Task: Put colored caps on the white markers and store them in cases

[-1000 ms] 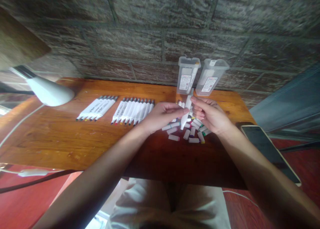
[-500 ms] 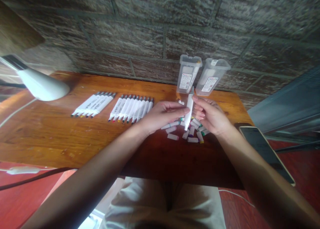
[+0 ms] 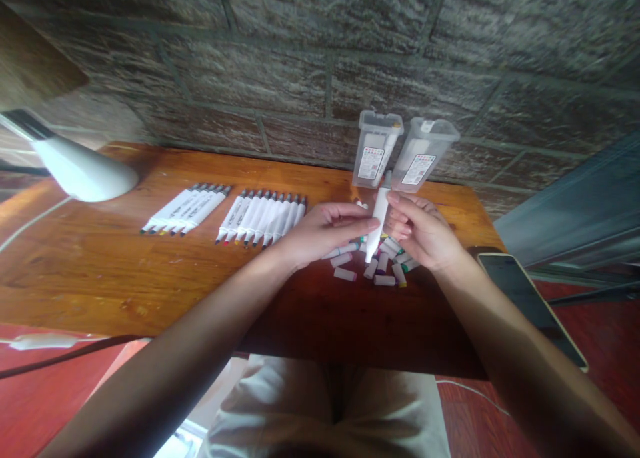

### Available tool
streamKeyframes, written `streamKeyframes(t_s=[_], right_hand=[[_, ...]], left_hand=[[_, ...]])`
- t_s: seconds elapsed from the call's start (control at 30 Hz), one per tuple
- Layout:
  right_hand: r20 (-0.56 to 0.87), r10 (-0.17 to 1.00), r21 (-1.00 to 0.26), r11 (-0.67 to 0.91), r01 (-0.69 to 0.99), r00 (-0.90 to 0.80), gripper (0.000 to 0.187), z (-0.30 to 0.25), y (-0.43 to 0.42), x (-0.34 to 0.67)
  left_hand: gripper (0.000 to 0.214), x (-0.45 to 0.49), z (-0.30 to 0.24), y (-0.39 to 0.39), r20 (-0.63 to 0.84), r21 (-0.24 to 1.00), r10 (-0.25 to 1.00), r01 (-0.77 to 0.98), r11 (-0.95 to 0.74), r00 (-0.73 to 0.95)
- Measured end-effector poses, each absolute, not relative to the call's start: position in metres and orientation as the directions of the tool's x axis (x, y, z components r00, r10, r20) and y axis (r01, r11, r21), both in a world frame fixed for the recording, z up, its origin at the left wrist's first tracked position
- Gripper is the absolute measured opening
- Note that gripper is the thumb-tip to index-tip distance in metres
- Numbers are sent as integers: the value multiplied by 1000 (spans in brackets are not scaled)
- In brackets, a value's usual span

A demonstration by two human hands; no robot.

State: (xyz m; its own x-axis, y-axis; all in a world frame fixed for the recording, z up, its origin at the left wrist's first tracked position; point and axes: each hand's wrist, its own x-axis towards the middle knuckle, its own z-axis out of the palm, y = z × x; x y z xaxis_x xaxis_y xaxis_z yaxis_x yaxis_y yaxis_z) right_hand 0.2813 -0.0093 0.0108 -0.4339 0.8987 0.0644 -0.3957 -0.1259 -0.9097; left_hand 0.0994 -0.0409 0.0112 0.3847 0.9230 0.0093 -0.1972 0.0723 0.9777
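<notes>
A white marker (image 3: 379,219) is held tilted between both hands, its grey end up and its narrow tip pointing down. My left hand (image 3: 327,231) pinches the marker's lower half between thumb and fingers. Near the upper end, my right hand (image 3: 423,228) grips it with the thumb on top. Loose marker caps (image 3: 345,273) with coloured ends lie scattered on the table under the hands, several partly hidden by them. To the left, uncapped white markers lie side by side in two groups, one nearer group (image 3: 260,218) and one farther left (image 3: 185,208).
Two clear plastic cases (image 3: 373,153) stand at the wall; the left one holds a marker. A phone (image 3: 530,305) lies over the table's right edge. At the left is a white lamp base (image 3: 85,171) with a cable. The wooden table (image 3: 100,271) ends against a stone wall.
The marker in my hands has tilted slightly, its lower tip shifting a little to the left. Both hands keep their hold, and the things on the table stay put.
</notes>
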Motion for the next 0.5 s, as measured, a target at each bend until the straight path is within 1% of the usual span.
streamKeyframes(t_s=[0.07, 0.13, 0.27, 0.4, 0.5], right_hand=[[64, 904, -910, -121, -397, -423, 23, 12, -10, 281], [62, 909, -916, -112, -386, -411, 19, 12, -12, 280], [111, 919, -933, -35, -358, -378, 22, 11, -14, 282], [174, 911, -953, 60, -297, -374, 21, 8, -16, 287], [203, 900, -950, 86, -300, -385, 19, 9, -18, 288]], left_hand=[[25, 99, 9, -40, 39, 979, 920, -201, 44, 389], [24, 98, 6, -39, 90, 984, 911, -177, -19, 401], [23, 96, 3, -40, 197, 980, 889, -83, -179, 414], [24, 96, 6, -43, 226, 972, 889, -38, -230, 398], [24, 97, 10, -46, 238, 966, 885, -8, -257, 401]])
